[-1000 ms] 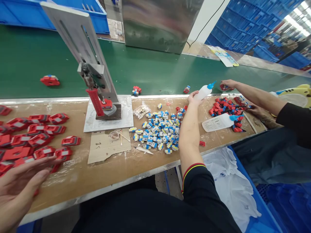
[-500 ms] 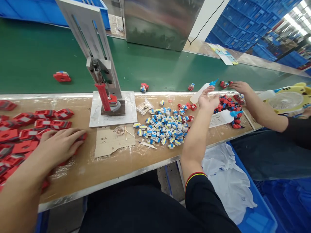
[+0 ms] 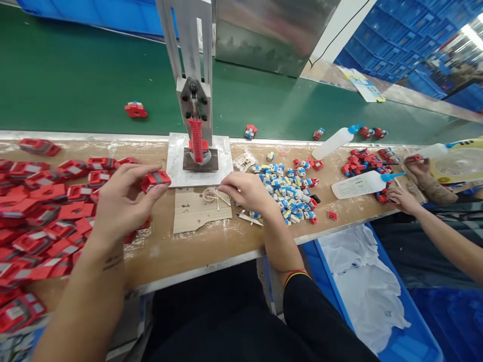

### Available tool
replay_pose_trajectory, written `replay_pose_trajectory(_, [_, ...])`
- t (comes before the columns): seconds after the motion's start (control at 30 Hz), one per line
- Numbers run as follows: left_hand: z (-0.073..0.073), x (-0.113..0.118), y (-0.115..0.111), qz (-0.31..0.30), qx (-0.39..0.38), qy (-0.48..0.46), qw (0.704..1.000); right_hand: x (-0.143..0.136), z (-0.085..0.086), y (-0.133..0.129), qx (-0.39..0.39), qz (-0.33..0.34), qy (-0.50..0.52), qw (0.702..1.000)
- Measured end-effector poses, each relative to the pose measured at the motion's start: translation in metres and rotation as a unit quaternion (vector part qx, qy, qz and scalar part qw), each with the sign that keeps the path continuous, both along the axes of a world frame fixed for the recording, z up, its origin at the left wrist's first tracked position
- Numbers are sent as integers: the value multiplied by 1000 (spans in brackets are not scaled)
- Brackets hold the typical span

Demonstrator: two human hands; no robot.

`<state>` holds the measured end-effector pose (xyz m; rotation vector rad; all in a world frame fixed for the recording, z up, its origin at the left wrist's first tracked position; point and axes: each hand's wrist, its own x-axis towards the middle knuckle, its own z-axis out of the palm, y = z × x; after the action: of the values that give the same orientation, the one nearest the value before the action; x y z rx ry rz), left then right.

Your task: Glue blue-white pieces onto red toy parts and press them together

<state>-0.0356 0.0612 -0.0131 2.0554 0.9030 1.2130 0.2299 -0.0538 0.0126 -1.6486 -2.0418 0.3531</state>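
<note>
My left hand (image 3: pixel 124 201) grips a red toy part with grey trim (image 3: pixel 155 181) between thumb and fingers, raised over the edge of a heap of similar red parts (image 3: pixel 49 211). The fingers of my right hand (image 3: pixel 247 191) are pinched together just above a piece of cardboard (image 3: pixel 188 216); what they hold, if anything, is too small to make out. Cotton swabs (image 3: pixel 222 197) and a clear coiled band (image 3: pixel 210 195) lie on the cardboard by my fingertips. Right of that hand spreads a pile of small white, blue and yellow blocks (image 3: pixel 289 193).
A hand press with a red handle (image 3: pixel 196 138) stands behind the cardboard. White bottles with blue nozzles (image 3: pixel 354 185) lie to the right. Co-workers' hands (image 3: pixel 403 198) are by the red and blue pieces (image 3: pixel 364 163). Assembled toys (image 3: pixel 136 109) sit on the green belt (image 3: pixel 94 75).
My left hand has lifted a red toy part from the heap. My right hand has come back from near the bottle to the cardboard. The view has turned left.
</note>
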Motion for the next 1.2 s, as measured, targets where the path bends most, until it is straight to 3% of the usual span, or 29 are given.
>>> replay_pose_trajectory(0.1, [-10, 13, 9, -31, -102, -145, 984, 2, -13, -4, -9, 44, -18, 999])
replay_pose_trajectory(0.2, [-23, 19, 10, -30, -195, -219, 956, 2, -20, -11, -21, 97, -46, 994])
replay_pose_trajectory(0.3, [-30, 20, 0, -24, -239, -189, 952, 0, -27, -12, -29, 119, -92, 988])
replay_pose_trajectory(0.4, [-29, 19, -9, -32, -222, -134, 965, -3, -34, -10, -18, 123, -122, 985])
replay_pose_trajectory(0.53, [-30, 19, -13, -8, -224, -129, 966, -5, -41, -8, 14, 98, -126, 987])
replay_pose_trajectory(0.77, [-43, 22, -20, -41, -334, -158, 928, -8, -51, -4, 88, 84, -10, 993])
replay_pose_trajectory(1.2, [-52, 27, -24, -62, -367, -202, 906, -18, -54, 3, 160, 74, 37, 984])
